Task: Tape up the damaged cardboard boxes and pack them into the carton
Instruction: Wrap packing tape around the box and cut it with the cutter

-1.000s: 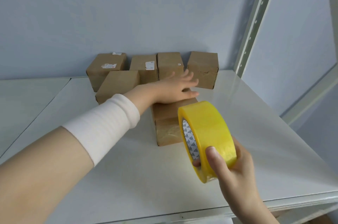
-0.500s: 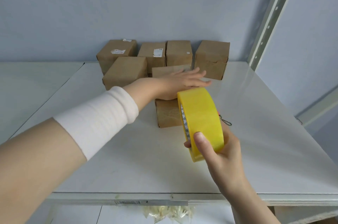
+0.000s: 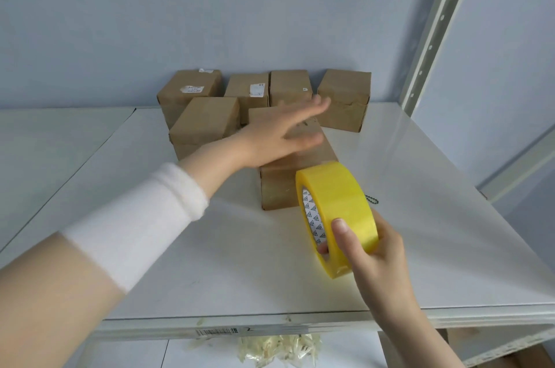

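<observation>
– Box (image 3: 279, 190), where is it?

– On the shelf (image 3: 240, 262), under the left hand (image 3: 279, 136), just ahead and left of the right hand (image 3: 378, 256). Its front face shows below the left wrist. The tape (image 3: 336, 205) hides its lower right corner.

– Start from the left, then.

– A white sleeve (image 3: 135, 223) covers the left forearm. The left hand reaches across the box top, fingers straight and spread, holding nothing. It is blurred, so I cannot tell whether the palm presses on the cardboard or hangs just over it.

– What lies around that hand?

– A side box (image 3: 207, 121) stands just left of the wrist. Four back boxes (image 3: 289, 85) line the wall beyond the fingertips. The rightmost one has a torn, crumpled front.

– And the right side?

– The tape, a yellow roll, stands on edge in the right hand. The thumb lies flat on the outer band and the fingertips curl into the core, so the hand grips the roll at its lower end. The top of the roll overlaps the box's right front corner in view. Whether they touch, I cannot tell.

– Anything past the grip?

– A bead chain (image 3: 371, 199) peeks out just behind the roll, on the shelf. A perforated post (image 3: 435, 22) rises well right of both hands.
</observation>
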`<state>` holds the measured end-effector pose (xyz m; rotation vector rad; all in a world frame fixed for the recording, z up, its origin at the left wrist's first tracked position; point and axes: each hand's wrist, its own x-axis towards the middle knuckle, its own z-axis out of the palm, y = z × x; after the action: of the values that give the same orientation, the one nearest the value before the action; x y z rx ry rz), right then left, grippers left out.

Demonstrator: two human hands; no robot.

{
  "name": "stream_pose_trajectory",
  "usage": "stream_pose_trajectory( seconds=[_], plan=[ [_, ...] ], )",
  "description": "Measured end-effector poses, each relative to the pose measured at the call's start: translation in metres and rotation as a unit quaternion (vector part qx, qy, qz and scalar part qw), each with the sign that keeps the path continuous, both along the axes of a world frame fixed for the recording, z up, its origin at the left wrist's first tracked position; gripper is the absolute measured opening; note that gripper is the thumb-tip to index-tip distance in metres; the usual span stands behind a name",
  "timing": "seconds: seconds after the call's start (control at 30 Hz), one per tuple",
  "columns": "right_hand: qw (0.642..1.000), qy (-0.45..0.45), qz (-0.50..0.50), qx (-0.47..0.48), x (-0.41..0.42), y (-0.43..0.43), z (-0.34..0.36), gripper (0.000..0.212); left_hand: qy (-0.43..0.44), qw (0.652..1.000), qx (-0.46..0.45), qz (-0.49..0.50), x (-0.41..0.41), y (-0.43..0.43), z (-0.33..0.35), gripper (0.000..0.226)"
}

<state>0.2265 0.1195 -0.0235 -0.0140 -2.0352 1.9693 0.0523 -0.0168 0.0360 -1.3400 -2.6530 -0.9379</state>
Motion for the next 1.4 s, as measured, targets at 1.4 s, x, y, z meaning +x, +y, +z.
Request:
stream_pose_trajectory(
  seconds=[1.4],
  plan=[
    [0.986, 0.167, 0.021, 0.0, -0.139, -0.009, 0.108, 0.03, -0.408, 0.828, 0.315, 0.221, -0.082, -0.018, 0.014, 0.031]
  ],
)
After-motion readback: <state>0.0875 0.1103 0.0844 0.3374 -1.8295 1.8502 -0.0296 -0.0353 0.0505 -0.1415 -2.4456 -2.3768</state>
